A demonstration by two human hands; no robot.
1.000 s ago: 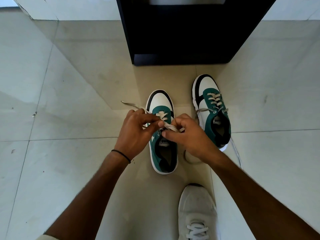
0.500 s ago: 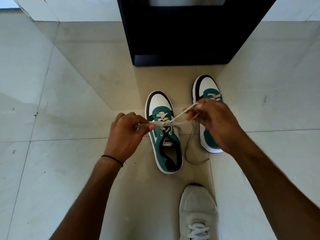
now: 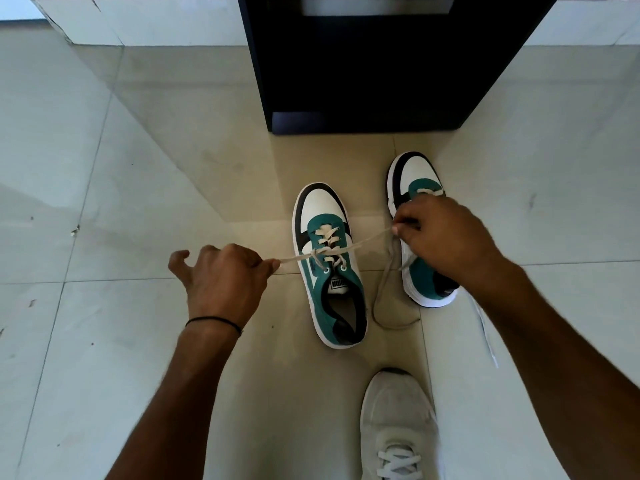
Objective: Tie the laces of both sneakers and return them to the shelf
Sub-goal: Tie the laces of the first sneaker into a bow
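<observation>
Two green, white and black sneakers stand on the tiled floor, toes pointing away from me. The left sneaker (image 3: 325, 258) has a crossed knot in its beige lace (image 3: 363, 242) above the tongue. My left hand (image 3: 221, 278) pinches one lace end to the left of the shoe. My right hand (image 3: 446, 237) pinches the other end to the right, and the lace is stretched taut between them. That hand covers much of the right sneaker (image 3: 417, 188), whose loose lace (image 3: 382, 306) trails on the floor.
A black shelf unit (image 3: 363, 64) stands just beyond the sneakers against the wall. My own foot in a grey-white shoe (image 3: 398, 424) is at the bottom centre. Pale floor tiles (image 3: 104, 341) spread to both sides.
Both hands were together over the left sneaker's tongue. They have pulled apart sideways, drawing the lace ends taut and tightening the first knot.
</observation>
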